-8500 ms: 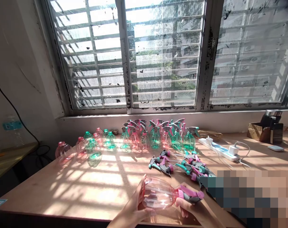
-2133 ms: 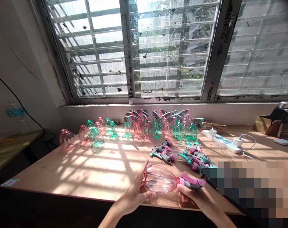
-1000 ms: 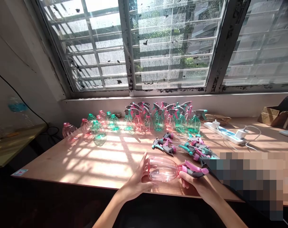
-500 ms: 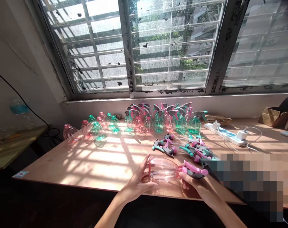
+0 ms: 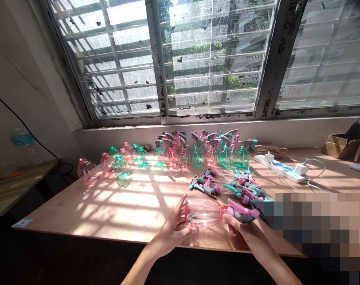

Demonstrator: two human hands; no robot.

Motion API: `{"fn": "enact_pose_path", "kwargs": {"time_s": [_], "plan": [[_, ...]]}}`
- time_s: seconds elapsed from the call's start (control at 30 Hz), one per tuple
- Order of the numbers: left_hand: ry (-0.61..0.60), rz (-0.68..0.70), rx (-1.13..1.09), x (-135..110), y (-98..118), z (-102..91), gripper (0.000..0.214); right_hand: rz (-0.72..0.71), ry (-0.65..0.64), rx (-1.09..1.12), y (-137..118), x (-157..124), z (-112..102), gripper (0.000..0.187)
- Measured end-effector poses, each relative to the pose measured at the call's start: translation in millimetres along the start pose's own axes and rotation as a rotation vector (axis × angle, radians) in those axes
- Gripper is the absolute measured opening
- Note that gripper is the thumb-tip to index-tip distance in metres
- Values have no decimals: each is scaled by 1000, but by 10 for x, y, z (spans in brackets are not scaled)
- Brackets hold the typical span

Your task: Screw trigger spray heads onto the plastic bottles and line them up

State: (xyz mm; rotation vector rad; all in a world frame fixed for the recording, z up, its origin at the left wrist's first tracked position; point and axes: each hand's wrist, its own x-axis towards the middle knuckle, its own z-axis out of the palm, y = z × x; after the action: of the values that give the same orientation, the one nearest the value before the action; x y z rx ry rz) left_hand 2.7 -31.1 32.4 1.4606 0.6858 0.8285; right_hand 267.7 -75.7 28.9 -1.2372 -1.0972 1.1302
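A clear pink spray bottle (image 5: 204,212) lies sideways in the air above the table's front edge, its pink and grey trigger head (image 5: 242,211) pointing right. My left hand (image 5: 176,227) is closed around the base end of the bottle. At the neck, my right hand (image 5: 238,226) grips around the collar of the trigger head; some of its fingers are hidden behind the bottle. Just beyond, loose trigger heads (image 5: 208,185) in pink, teal and grey lie in a small group, with a larger pile (image 5: 248,188) to their right.
Several bottles with trigger heads (image 5: 198,155) stand along the window wall. Open-necked pink and green bottles (image 5: 124,172) stand at the back left. A white power strip (image 5: 282,168) with plugged chargers lies at the right, near a cardboard box (image 5: 336,145). A blurred patch covers the right front.
Both hands keep their hold on the spray bottle, which stays in nearly the same place. The view has shifted very slightly.
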Motion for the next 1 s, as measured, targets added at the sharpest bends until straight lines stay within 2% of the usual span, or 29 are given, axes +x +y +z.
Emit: {"fn": "enact_pose_path", "kwargs": {"time_s": [0.13, 0.23, 0.43, 0.57, 0.67, 0.8, 1.0], "plan": [[97, -52, 34, 30, 24, 33, 94, -5, 31, 105, 64, 23, 34, 31], [95, -53, 54, 53, 32, 62, 86, 18, 79, 162, 91, 34, 43, 31], [117, 10, 72, 57, -48, 77, 92, -77, 35, 63, 75, 31, 16, 36], [116, 30, 118, 54, -70, 70, 95, -13, 60, 141, 93, 13, -3, 34], [140, 10, 96, 57, -47, 57, 93, 43, 30, 216, 117, 6, -13, 34], [100, -24, 67, 44, -15, 39, 88, 7, 7, 234, 117, 6, -17, 31], [43, 59, 53, -2, 8, 52, 86, -30, 9, 129, 125, 4, -41, 33]]}}
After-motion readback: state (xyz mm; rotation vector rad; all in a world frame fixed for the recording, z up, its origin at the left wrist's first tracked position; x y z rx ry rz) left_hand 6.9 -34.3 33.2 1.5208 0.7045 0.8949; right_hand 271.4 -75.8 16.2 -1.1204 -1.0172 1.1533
